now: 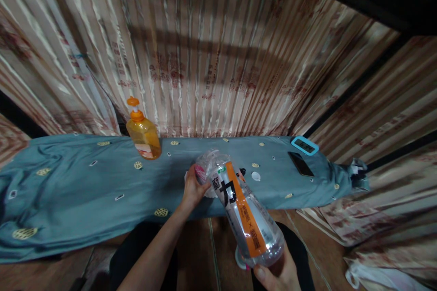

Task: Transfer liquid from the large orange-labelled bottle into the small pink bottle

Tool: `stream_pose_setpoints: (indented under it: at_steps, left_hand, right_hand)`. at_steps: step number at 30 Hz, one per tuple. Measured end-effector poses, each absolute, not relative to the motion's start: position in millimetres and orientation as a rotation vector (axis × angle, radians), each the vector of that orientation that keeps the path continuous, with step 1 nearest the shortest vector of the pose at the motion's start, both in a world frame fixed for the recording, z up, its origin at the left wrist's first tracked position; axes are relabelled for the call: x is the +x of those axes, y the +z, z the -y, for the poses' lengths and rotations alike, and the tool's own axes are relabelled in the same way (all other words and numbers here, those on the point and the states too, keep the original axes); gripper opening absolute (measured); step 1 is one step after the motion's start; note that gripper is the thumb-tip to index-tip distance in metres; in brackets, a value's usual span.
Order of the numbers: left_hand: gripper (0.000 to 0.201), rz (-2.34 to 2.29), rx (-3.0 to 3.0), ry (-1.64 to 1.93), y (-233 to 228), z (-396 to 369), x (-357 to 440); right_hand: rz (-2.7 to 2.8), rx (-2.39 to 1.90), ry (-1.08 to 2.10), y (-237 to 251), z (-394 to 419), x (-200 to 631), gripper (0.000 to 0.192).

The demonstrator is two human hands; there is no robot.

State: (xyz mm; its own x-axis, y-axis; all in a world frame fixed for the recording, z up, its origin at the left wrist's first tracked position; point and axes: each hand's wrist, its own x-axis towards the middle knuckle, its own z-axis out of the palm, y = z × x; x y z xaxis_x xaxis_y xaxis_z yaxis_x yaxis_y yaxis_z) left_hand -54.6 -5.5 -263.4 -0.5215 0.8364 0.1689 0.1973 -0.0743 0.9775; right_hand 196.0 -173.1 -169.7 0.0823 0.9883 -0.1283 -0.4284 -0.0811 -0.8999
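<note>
A large clear plastic bottle [251, 218] with an orange-and-silver label lies tilted in front of me, its base toward me and its upper end over the cloth. My right hand [278, 270] grips the base from below. At the upper end, my left hand [195, 188] is closed around a clear, crinkled plastic piece with a pink part [200, 173]; its exact kind cannot be made out. Something white shows under the left hand, mostly hidden. Just right of the bottle, a small white cap [256, 176] lies on the cloth, with a small black object [242, 171] partly behind the bottle.
A teal patterned cloth [102, 177] covers the long narrow surface. An orange pump bottle [145, 134] stands at back left. To the right lie a phone [300, 163] and a blue-framed digital clock [305, 145]. Curtains [205, 54] hang close behind; dark frame bars cross the right side.
</note>
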Motion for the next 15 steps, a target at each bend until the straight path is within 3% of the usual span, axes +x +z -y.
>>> stream_pose_setpoints:
  at_steps: [15]
  left_hand:
    - [0.055, -1.695, 1.130, 1.613, -254.6, 7.7, -55.0]
  right_hand:
    - [0.794, -1.026, 1.365, -168.6, 172.1, 200.2, 0.098]
